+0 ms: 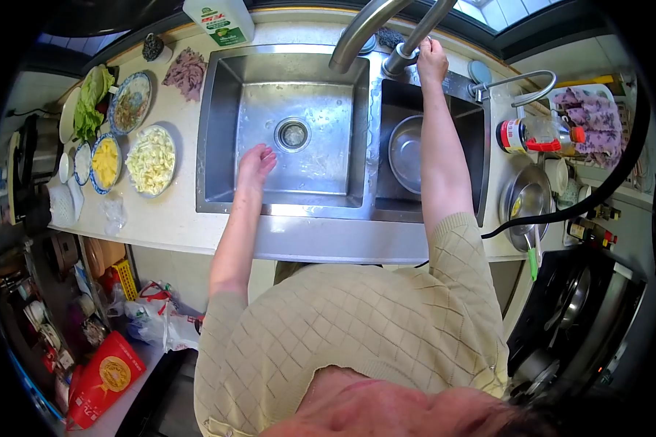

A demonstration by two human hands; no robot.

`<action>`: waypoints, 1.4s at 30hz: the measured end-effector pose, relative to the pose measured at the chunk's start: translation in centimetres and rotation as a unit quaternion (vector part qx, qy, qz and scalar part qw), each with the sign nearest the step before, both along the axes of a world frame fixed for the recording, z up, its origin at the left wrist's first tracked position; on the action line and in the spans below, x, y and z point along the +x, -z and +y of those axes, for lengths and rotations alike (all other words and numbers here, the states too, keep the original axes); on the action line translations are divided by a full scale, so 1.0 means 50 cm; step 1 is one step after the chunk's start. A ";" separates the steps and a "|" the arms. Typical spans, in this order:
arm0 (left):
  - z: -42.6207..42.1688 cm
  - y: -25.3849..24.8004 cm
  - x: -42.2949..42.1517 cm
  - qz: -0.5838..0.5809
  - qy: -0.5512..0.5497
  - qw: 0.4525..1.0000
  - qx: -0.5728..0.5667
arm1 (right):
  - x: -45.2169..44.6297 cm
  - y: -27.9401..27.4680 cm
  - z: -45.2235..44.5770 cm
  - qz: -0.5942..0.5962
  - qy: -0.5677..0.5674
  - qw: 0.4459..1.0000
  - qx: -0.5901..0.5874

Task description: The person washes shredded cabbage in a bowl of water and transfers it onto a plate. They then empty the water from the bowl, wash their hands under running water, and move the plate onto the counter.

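My left hand hangs over the left front part of the large steel sink basin, holding nothing, its fingers loosely stretched. My right hand reaches to the back of the sink, its fingers closed at the side of the faucet; the handle itself is mostly hidden by them. The faucet's spout points over the large basin, and no running water shows. Under my right forearm, a round metal bowl sits in the smaller basin, partly covered by the arm.
Left counter: chopped pale vegetables, yellow slices, a patterned bowl, leafy greens and a purple cloth. A white jug stands behind. On the right are jars, a metal pan and a thin tap.
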State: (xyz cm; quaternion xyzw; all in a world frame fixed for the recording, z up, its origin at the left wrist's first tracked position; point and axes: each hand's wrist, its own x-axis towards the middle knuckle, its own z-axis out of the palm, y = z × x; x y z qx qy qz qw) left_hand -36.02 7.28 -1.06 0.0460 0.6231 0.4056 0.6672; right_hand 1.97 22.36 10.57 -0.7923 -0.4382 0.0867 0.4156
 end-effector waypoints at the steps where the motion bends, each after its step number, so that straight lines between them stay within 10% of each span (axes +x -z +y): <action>1: 0.002 -0.006 0.012 -0.011 -0.001 1.000 0.007 | 0.004 0.000 0.002 -0.004 -0.001 1.000 -0.001; 42: 0.013 -0.044 0.112 -0.083 -0.049 0.995 0.023 | 0.049 -0.012 0.026 -0.054 -0.051 0.987 -0.139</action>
